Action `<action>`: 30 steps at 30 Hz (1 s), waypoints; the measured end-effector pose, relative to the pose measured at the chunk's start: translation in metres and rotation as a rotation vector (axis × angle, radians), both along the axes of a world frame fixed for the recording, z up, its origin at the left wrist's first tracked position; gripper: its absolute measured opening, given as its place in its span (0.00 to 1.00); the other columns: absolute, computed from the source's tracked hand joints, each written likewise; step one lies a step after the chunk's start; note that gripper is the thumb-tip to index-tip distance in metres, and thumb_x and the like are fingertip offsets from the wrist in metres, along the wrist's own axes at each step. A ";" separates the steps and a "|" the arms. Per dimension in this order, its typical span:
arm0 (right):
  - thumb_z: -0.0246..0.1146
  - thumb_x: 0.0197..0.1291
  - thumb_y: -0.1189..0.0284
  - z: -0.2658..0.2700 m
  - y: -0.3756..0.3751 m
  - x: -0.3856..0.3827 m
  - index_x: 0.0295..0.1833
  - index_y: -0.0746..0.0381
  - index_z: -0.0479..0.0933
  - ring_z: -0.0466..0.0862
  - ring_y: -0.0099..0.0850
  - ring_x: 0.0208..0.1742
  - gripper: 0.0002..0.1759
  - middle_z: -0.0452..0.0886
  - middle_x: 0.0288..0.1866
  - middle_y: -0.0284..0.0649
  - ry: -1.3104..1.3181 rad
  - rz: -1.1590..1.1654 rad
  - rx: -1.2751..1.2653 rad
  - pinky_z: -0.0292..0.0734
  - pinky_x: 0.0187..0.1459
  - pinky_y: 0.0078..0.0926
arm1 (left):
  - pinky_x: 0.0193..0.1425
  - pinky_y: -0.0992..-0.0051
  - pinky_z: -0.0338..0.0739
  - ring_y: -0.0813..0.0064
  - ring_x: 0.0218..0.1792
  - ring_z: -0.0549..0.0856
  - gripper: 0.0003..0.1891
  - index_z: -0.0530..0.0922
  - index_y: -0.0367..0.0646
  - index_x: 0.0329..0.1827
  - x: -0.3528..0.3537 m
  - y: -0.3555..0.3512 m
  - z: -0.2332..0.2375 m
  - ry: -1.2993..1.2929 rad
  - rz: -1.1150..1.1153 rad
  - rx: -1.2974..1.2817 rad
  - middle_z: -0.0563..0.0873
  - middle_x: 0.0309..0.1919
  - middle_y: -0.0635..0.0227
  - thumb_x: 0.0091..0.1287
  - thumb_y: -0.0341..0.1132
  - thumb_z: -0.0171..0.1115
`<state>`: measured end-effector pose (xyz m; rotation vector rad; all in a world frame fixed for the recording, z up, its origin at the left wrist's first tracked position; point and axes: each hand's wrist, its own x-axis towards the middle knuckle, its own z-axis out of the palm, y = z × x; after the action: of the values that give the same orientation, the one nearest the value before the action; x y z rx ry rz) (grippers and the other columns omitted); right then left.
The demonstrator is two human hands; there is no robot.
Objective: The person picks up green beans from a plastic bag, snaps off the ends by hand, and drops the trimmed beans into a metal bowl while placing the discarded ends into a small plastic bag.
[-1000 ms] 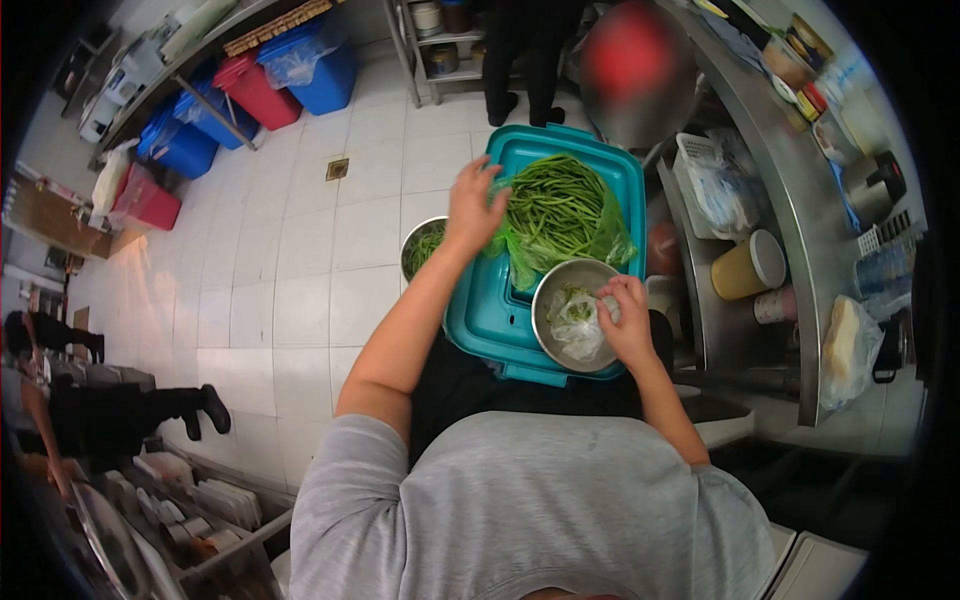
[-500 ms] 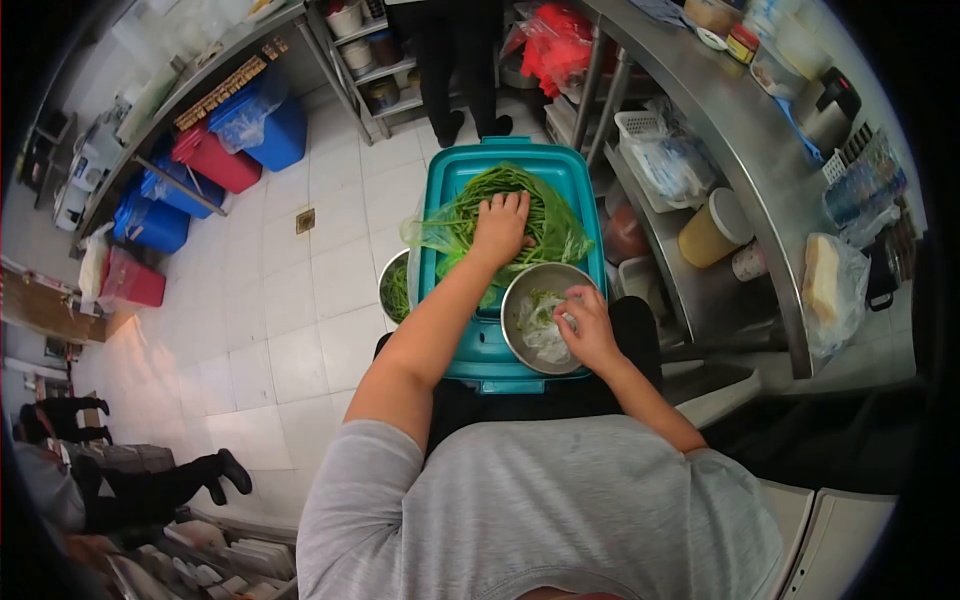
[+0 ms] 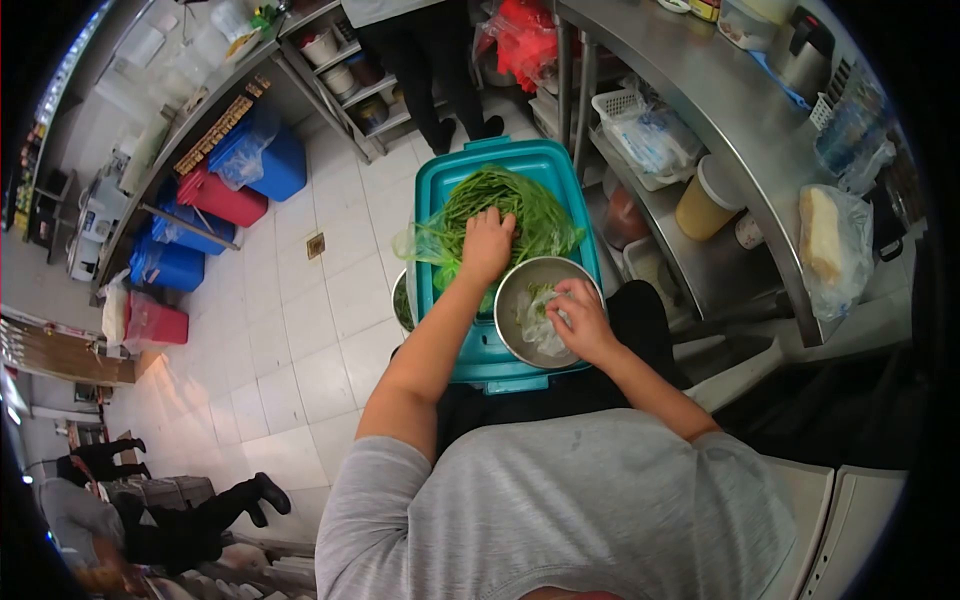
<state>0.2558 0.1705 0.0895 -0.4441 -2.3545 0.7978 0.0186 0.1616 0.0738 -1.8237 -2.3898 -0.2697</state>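
A pile of long green beans (image 3: 520,205) lies on a green plastic bag on a teal bin lid (image 3: 540,160) in front of me. My left hand (image 3: 487,245) rests on the near side of the pile, fingers curled into the beans. Just right of it stands a steel bowl (image 3: 512,300) lined with a clear plastic bag (image 3: 535,330) holding bean trimmings. My right hand (image 3: 578,318) is over that bowl, fingers pinched on a bit of bean. A second steel bowl (image 3: 401,300) with cut beans peeks out left of the lid, mostly hidden by my arm.
A steel counter (image 3: 700,90) with shelves, a yellow tub (image 3: 705,205) and a white basket (image 3: 625,105) runs along the right. Blue and red bins (image 3: 235,180) sit under a table at left. Another person's legs (image 3: 430,60) stand beyond the lid; people (image 3: 150,520) stand at lower left.
My left hand moved from the bag's left edge onto the bean pile and gripped into it. My right hand stayed at the bowl. The camera view shifted.
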 end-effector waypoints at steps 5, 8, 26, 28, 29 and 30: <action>0.64 0.49 0.75 0.000 0.001 0.003 0.33 0.60 0.77 0.73 0.44 0.50 0.05 0.73 0.45 0.44 0.021 -0.020 -0.007 0.67 0.51 0.39 | 0.54 0.55 0.68 0.54 0.54 0.75 0.16 0.73 0.45 0.49 -0.001 -0.015 -0.005 0.124 -0.109 0.201 0.77 0.48 0.58 0.59 0.38 0.61; 0.64 0.49 0.76 -0.001 -0.001 0.003 0.33 0.61 0.77 0.73 0.44 0.50 0.05 0.73 0.45 0.44 0.006 -0.004 -0.008 0.67 0.51 0.38 | 0.48 0.57 0.75 0.54 0.50 0.78 0.19 0.72 0.43 0.51 -0.002 -0.014 0.001 0.057 -0.058 0.081 0.78 0.44 0.56 0.56 0.36 0.62; 0.65 0.52 0.77 0.011 0.002 -0.001 0.35 0.63 0.77 0.73 0.44 0.51 0.05 0.72 0.46 0.45 -0.014 0.017 -0.039 0.68 0.52 0.37 | 0.51 0.59 0.69 0.52 0.46 0.76 0.22 0.70 0.36 0.53 0.021 -0.069 0.060 -0.195 -0.033 0.301 0.77 0.44 0.53 0.54 0.29 0.62; 0.65 0.52 0.77 0.013 0.002 -0.004 0.36 0.63 0.77 0.73 0.44 0.50 0.05 0.72 0.45 0.44 -0.008 0.016 -0.042 0.69 0.51 0.37 | 0.51 0.59 0.69 0.51 0.47 0.76 0.23 0.69 0.35 0.54 0.023 -0.076 0.060 -0.218 -0.065 0.355 0.77 0.44 0.52 0.53 0.28 0.62; 0.65 0.53 0.76 0.014 0.001 -0.005 0.37 0.63 0.78 0.74 0.44 0.49 0.06 0.72 0.45 0.44 -0.002 0.013 -0.045 0.69 0.51 0.37 | 0.49 0.59 0.70 0.52 0.45 0.76 0.23 0.70 0.35 0.53 0.025 -0.079 0.059 -0.205 -0.074 0.388 0.76 0.42 0.53 0.52 0.28 0.63; 0.65 0.53 0.75 0.016 0.002 -0.006 0.37 0.63 0.78 0.74 0.44 0.48 0.06 0.73 0.44 0.44 0.005 0.009 -0.047 0.69 0.50 0.37 | 0.48 0.59 0.70 0.54 0.44 0.77 0.24 0.70 0.35 0.53 0.026 -0.080 0.059 -0.192 -0.084 0.422 0.76 0.41 0.54 0.52 0.28 0.64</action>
<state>0.2495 0.1721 0.1055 -0.4504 -2.3394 0.8587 0.0445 0.0812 0.1324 -1.7604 -2.1499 -0.9179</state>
